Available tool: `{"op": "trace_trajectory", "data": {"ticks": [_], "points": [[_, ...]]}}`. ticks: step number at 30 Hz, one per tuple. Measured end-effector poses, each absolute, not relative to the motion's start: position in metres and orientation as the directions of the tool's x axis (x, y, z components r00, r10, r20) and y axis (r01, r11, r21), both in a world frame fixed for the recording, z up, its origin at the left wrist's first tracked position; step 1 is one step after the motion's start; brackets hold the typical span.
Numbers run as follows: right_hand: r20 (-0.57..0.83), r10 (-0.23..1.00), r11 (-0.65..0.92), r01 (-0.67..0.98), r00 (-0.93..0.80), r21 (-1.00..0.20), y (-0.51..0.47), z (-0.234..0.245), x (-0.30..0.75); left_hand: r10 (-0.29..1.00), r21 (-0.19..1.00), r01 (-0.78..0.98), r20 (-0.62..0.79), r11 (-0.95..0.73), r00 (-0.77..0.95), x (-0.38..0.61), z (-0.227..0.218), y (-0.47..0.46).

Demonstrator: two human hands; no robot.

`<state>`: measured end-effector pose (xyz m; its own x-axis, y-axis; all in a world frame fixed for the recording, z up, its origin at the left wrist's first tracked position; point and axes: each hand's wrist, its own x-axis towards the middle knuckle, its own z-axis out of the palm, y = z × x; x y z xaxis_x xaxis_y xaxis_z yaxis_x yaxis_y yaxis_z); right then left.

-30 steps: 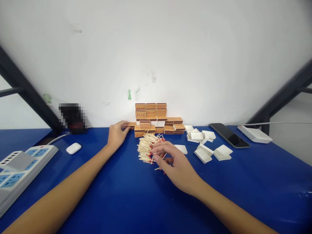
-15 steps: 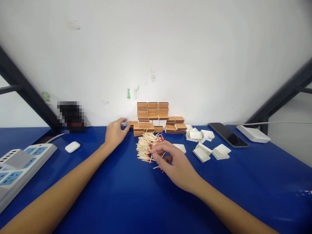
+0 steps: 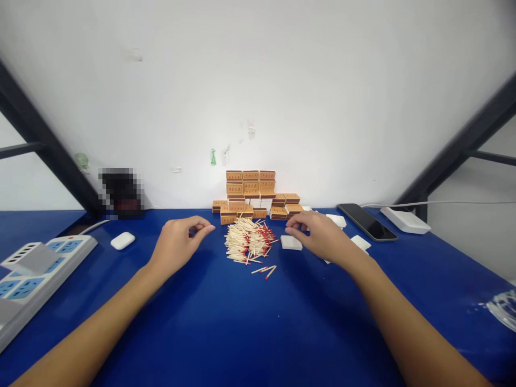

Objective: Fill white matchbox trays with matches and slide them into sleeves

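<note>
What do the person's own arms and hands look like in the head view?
Both the left hand and right hand are bare: no gloves, rings or watch show. The left forearm and right forearm are slim and sleeveless as far as the frame shows, without visible cables or markings.

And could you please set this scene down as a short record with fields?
Surface: blue tabletop
Left hand: left of the matches, nothing visibly held
Right hand: beside a white tray, contact unclear
Matches: loose pile, a few lying apart in front
Matchboxes: stacked behind the matches
Phone: flat, to the right
Power strip: at left edge
</note>
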<state>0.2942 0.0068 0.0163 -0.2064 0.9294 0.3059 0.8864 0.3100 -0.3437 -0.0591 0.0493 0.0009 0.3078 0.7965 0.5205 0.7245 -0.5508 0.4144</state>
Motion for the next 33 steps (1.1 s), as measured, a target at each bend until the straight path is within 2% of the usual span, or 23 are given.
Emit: {"op": "trace_trajectory", "data": {"ticks": [5,8,13,17,20,25,29,33], "points": [[0.132,0.943,0.333,0.872,-0.305,-0.359,0.005,0.009,0.311,0.645,0.239,0.636,0.541,-0.733,0.540,-0.053,-0.009,0.039],[0.110,0.940,0.342,0.874,-0.324,-0.346,0.004,0.008,0.311,0.571,0.172,0.578,0.526,-0.797,0.631,-0.047,-0.011,0.031],[0.124,0.926,0.378,0.858,-0.357,-0.348,-0.011,0.024,0.292,0.467,0.089,0.511,0.562,-0.855,0.683,-0.038,-0.004,0.015],[0.097,0.841,0.497,0.689,-0.533,-0.528,-0.036,0.033,0.252,0.413,0.107,0.421,0.513,-0.901,0.753,-0.032,0.002,-0.001],[0.071,0.785,0.530,0.609,-0.615,-0.589,-0.048,0.029,0.228,0.396,0.144,0.371,0.425,-0.917,0.814,-0.029,0.001,-0.007],[0.086,0.807,0.513,0.620,-0.585,-0.594,-0.041,0.022,0.231,0.447,0.174,0.412,0.319,-0.894,0.836,-0.026,-0.005,-0.008],[0.086,0.846,0.485,0.693,-0.526,-0.533,-0.030,0.022,0.252,0.476,0.179,0.442,0.289,-0.879,0.830,-0.024,-0.009,-0.009],[0.013,0.870,0.440,0.763,-0.493,-0.473,-0.024,0.019,0.261,0.485,0.184,0.449,0.272,-0.874,0.831,-0.023,-0.012,-0.011]]}}
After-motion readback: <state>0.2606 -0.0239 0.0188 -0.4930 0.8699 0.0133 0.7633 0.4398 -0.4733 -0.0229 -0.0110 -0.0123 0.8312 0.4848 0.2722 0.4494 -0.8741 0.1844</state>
